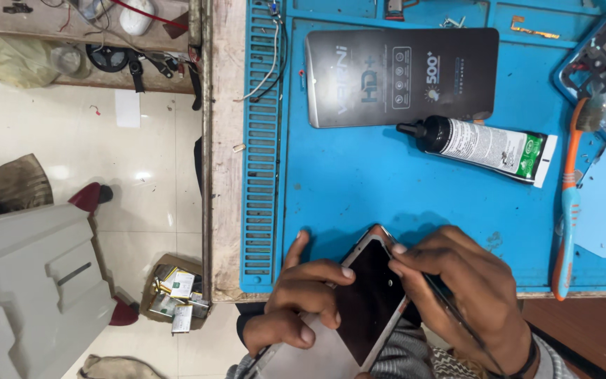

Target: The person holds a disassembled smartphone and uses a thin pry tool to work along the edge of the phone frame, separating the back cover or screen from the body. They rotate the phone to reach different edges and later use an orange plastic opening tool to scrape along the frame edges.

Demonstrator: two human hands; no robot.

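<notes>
left hand [301, 302] grips the phone [362, 309] by its lower-left edge, fingers curled over the dark screen. right hand [468, 295] is closed on thin tweezers [450, 302], tips at the phone's top edge. the phone sits at bottom centre of the frame, tilted, held off the front edge of the counter [222, 175], not resting on the blue mat [387, 196].

risks, my read:
- phone is unsupported over the lap, so a slip of the left grip drops it to the floor.
- tweezers tip pressing at the glass edge could chip or scratch it if the angle goes steep.
- glue tube [485, 146], mid-right, lies loose and could roll if bumped.

count: 1 phone, 1 tweezers, 1 glue tube, 1 black screen-protector pack [401, 74] at top centre, 1 orange toothbrush [568, 210] at right, 1 mat.
</notes>
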